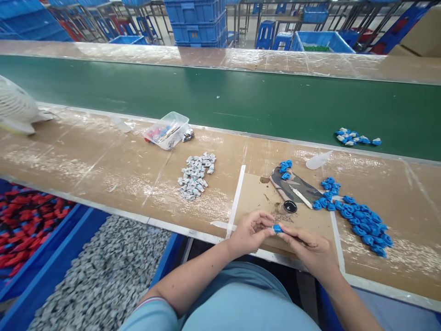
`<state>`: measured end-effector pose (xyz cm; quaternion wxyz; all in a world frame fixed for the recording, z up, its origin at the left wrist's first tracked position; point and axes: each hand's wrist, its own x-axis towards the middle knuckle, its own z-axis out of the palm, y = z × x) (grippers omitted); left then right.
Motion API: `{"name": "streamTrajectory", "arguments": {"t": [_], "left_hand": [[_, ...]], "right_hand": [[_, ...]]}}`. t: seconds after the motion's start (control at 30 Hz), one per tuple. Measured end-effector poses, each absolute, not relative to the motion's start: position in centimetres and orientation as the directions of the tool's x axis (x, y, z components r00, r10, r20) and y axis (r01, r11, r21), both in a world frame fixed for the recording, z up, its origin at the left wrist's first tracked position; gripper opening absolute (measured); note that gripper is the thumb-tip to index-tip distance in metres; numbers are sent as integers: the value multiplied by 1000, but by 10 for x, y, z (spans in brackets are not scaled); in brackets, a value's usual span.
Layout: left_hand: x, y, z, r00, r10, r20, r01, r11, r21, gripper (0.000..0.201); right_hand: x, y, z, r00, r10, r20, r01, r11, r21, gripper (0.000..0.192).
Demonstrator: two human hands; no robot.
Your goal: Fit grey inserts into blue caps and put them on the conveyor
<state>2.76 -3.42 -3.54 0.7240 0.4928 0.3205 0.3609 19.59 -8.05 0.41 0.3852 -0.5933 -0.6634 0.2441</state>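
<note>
Head cam: left hand (250,232) and right hand (310,248) meet at table (103,161) near edge, both pinching one small blue part (277,228) betw fingertips. Blue parts pile (361,220) toward right end, grey parts pile (196,177) mid table, black cap (290,207) just beyond hands.

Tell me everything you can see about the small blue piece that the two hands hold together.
The small blue piece is bright blue and looks like moulded plastic, like the loose blue pieces heaped to its right on the workbench. It is pinched between the fingertips of the left hand and the right hand, held just above the near edge of the bench. Only its top shows, since fingers cover the rest. Its exact shape is too small to tell. It touches nothing but the fingers.
</note>
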Motion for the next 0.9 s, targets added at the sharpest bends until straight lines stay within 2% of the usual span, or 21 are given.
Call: {"name": "streamTrajectory", "arguments": {"t": [0.1, 0.27, 0.43, 0.73, 0.9], "left_hand": [[29, -33, -33, 540, 828, -148, -198, 296, 935, 39], [31, -31, -26, 531, 821, -212, -219, 375, 901, 43], [31, -29, -25, 522, 822, -226, -193, 372, 908, 39], [30, -32, -35, 540, 832, -129, -109, 221, 969, 37], [27, -33, -41, 552, 832, 45, -7, -49, 999, 33]], "right_hand": [[197, -84, -1, 58, 983, 172, 555, 112, -824, 17], [201, -83, -1, 46, 997, 54, 474, 26, -880, 22], [195, -82, -7, 120, 993, 1, 365, -43, -930, 24], [193, -85, -13, 123, 989, -77, 223, -104, -969, 34], [194, -86, -18, 118, 988, -103, 198, -125, -972, 36]]}}
